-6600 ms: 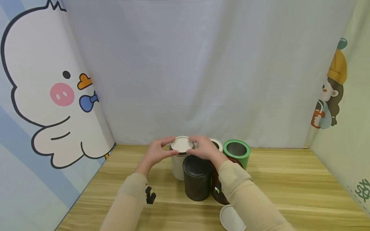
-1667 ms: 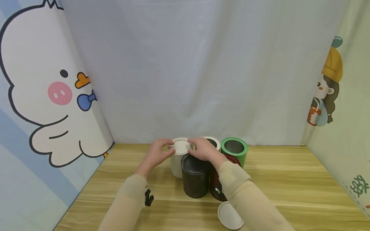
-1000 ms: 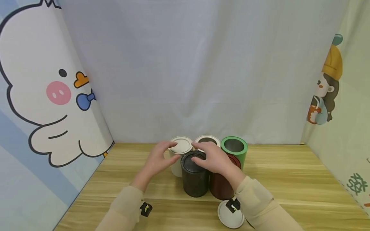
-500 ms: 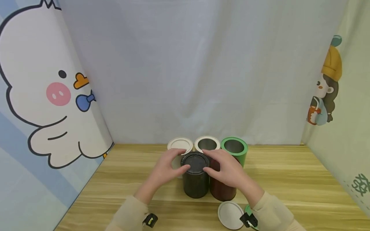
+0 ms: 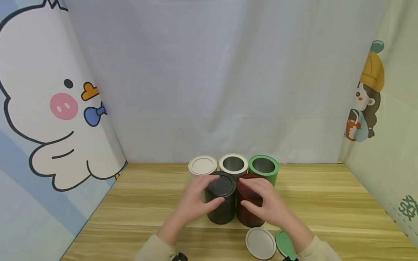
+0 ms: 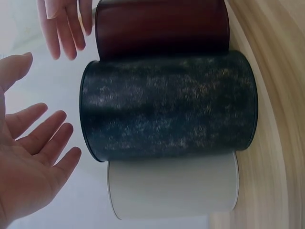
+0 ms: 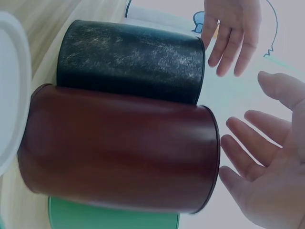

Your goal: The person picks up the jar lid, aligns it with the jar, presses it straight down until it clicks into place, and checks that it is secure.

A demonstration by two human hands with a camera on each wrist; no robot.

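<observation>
My left hand (image 5: 200,200) hovers at the near left of the black canister (image 5: 223,208), fingers loosely bent with nothing held. The canister's round top is capped; its scuffed side shows in the left wrist view. My right hand (image 5: 268,202) hangs over the dark red canister (image 5: 249,212), fingers spread and holding nothing; it partly hides that canister's top. In the right wrist view, the right fingertips (image 7: 228,176) are close to the red canister's rim. Behind the black canister stands a white canister with a white lid (image 5: 203,165) seated on it.
A white-rimmed canister (image 5: 233,156) and a green canister (image 5: 274,177) stand topless at the back, dark inside. In front of the red canister lie a loose white lid (image 5: 260,243) and a green lid (image 5: 285,243), partly under my right wrist. A grey-white curtain (image 5: 209,90) closes the back.
Earlier both hands pressed the white lid onto the left white canister; it now sits flat. The hands let go, then drew nearer and rightward over the black and red canisters. The green lid came into view.
</observation>
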